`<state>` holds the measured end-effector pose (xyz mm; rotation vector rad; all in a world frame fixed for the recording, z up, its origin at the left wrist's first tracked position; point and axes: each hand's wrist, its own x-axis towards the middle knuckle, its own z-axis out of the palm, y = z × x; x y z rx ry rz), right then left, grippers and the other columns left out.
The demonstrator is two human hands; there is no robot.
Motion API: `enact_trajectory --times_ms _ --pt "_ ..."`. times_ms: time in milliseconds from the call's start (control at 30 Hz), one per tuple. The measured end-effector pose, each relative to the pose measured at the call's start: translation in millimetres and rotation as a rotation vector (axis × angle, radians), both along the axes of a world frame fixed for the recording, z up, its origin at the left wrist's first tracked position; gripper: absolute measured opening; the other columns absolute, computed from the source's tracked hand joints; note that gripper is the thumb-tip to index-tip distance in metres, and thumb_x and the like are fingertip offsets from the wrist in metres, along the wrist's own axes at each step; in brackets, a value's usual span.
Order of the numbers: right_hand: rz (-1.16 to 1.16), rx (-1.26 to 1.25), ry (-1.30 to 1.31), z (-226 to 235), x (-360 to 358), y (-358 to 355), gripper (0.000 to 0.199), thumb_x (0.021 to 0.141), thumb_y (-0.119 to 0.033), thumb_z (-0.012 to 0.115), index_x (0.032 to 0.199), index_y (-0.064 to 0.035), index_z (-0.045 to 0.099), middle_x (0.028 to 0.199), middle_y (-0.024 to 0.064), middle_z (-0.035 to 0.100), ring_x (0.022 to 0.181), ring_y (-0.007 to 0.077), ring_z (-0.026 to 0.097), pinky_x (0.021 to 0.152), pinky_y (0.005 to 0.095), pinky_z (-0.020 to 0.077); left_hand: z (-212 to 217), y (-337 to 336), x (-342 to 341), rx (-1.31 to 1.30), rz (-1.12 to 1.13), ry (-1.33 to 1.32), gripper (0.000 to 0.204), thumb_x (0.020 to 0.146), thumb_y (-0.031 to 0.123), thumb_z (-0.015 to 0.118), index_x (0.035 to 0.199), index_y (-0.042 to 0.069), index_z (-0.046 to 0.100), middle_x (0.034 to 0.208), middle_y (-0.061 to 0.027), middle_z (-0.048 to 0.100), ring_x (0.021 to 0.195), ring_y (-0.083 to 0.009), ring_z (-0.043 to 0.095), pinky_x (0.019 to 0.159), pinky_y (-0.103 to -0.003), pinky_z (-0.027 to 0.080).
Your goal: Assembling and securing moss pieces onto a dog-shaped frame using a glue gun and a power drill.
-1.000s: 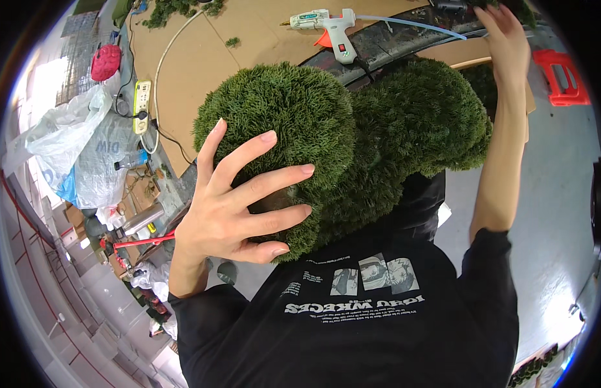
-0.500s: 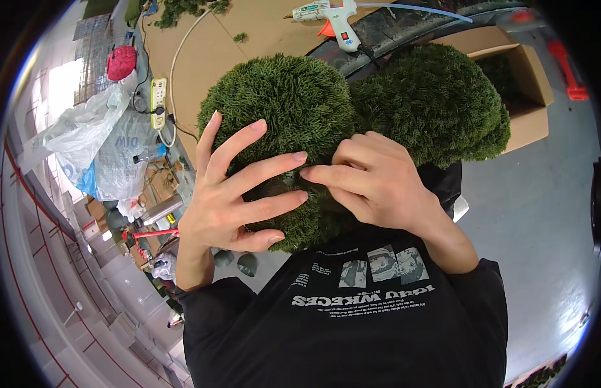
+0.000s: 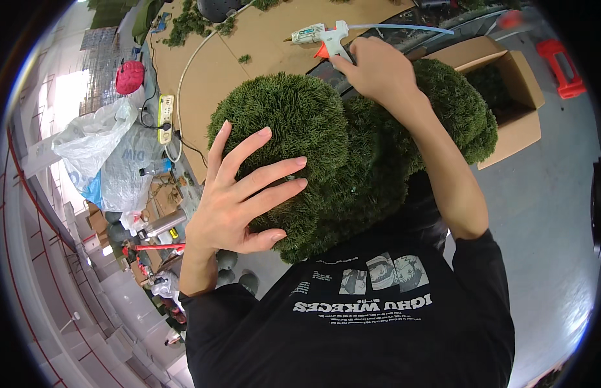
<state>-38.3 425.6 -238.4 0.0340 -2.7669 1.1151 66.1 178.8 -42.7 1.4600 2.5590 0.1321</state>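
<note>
A large mass of dark green artificial foliage in rounded clumps (image 3: 281, 110) lies before me against my black shirt. My left hand (image 3: 239, 200) rests on its left side, with the fingers spread over the greenery. A white glue gun (image 3: 313, 33) with an orange trigger lies beyond the foliage, and a pale glue stick trails from its back. At its handle is my right hand (image 3: 384, 71), thumb on one side and bent fingers on the other. The lower handle is partly hidden by that hand. Another foliage clump (image 3: 459, 110) extends to the right, beneath my right forearm.
An open cardboard box (image 3: 517, 139) stands at the right, near a red tool-like object (image 3: 562, 68). Brown cardboard (image 3: 210, 64) covers the work surface, with loose green sprigs (image 3: 184, 26) on it. A power strip (image 3: 165, 119) and plastic bags (image 3: 122, 168) are at the left.
My right hand has left the middle of the foliage and reached up and away to the glue gun's handle. My left hand stays spread on the greenery.
</note>
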Motion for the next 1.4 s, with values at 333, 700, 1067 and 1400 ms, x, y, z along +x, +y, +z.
enact_trajectory --times_ms 333,700,1067,1400 --pt "0.173 -0.099 -0.220 -21 -52 5 0.054 0.080 -0.048 0.077 0.091 0.0039 0.069 0.082 0.0148 0.072 0.069 0.0290 0.070 0.069 0.0412 0.0573 -2 -8 3 0.068 0.011 -0.002 0.044 0.094 0.055 0.060 0.115 0.021 0.078 0.144 0.0001 0.066 0.147 -0.0408 0.044 0.124 -0.068 0.016" --pt "0.206 -1.388 0.097 52 -15 34 0.012 0.098 -0.009 0.066 0.103 0.0013 0.062 0.088 0.0127 0.071 0.063 0.0152 0.065 0.053 0.0307 0.0529 -3 -8 2 0.081 -0.003 -0.007 0.040 0.095 0.055 0.059 0.111 0.023 0.078 0.141 0.0000 0.068 0.146 -0.0411 0.046 0.123 -0.068 0.016" --pt "0.363 -1.234 0.239 52 -4 67 0.041 0.106 -0.021 0.063 0.145 -0.0075 0.058 0.081 0.0064 0.068 0.063 0.0102 0.056 0.054 0.0279 0.0439 -2 -7 2 0.096 0.015 -0.014 0.037 0.092 0.050 0.063 0.111 0.022 0.078 0.142 0.0005 0.067 0.146 -0.0399 0.046 0.123 -0.069 0.017" --pt "0.603 -1.185 0.080 6 90 76 0.038 0.102 -0.022 0.063 0.137 -0.0065 0.062 0.081 0.0087 0.059 0.076 0.0200 0.055 0.059 0.0299 0.0403 -7 -8 1 0.118 -0.003 0.004 0.045 0.100 0.055 0.051 0.113 0.022 0.079 0.140 -0.0014 0.069 0.146 -0.0422 0.046 0.123 -0.070 0.015"
